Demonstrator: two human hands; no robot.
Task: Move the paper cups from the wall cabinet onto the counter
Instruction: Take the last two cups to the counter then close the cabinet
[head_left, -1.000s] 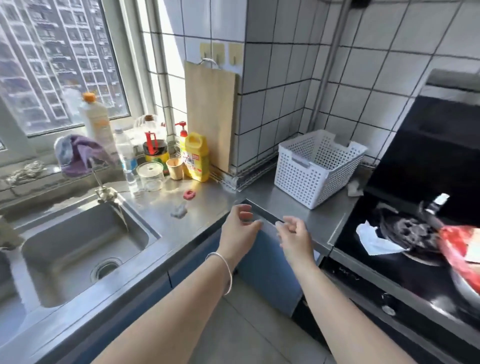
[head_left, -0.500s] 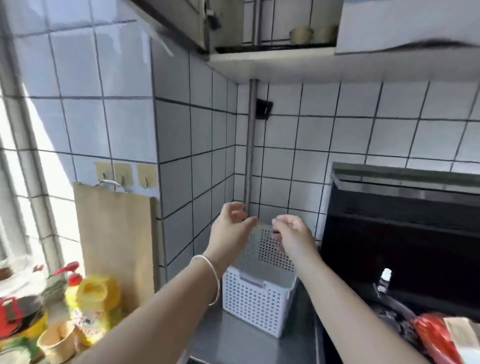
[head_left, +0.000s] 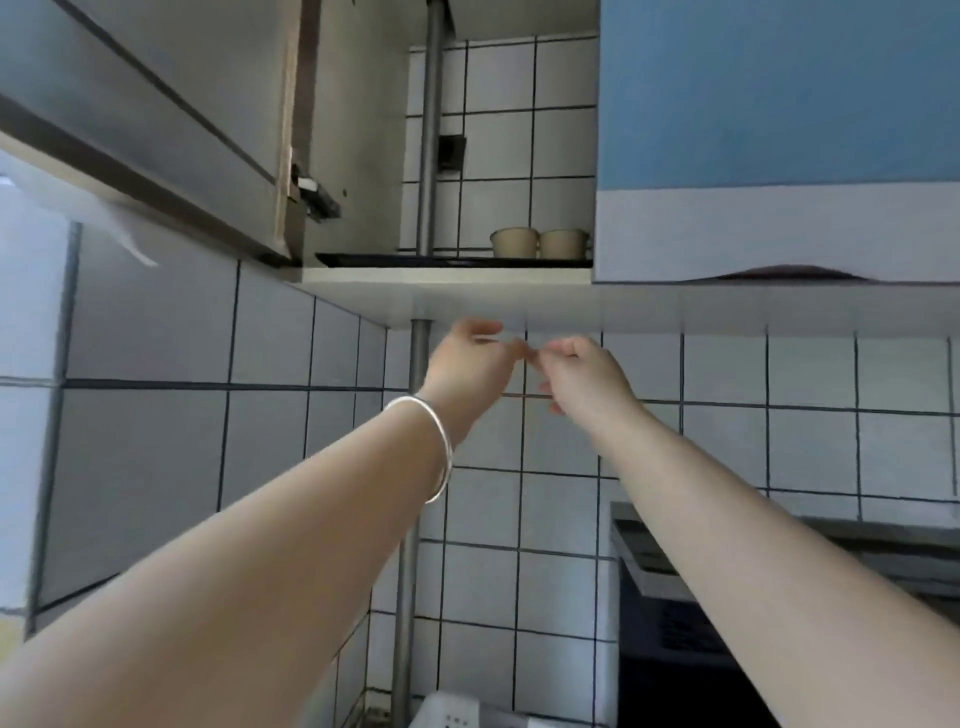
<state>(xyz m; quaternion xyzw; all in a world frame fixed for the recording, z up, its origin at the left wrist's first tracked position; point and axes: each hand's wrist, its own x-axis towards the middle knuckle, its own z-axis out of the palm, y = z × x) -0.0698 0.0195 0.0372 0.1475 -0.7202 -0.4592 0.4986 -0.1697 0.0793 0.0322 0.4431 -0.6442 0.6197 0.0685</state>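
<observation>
Grey vertical pipe runs down tiled wall just left of hands. Dark range hood below right forearm. White perforated basket at bottom edge, under forearms. Small dark fitting beside pipe above hands, possibly bracket. Silver bangle circles left wrist.

The two paper cups at upper centre show only their upper parts; the cabinet shelf hides their bases. The white basket is cut by the bottom edge. Both hands' fingertips blur together mid-frame.
</observation>
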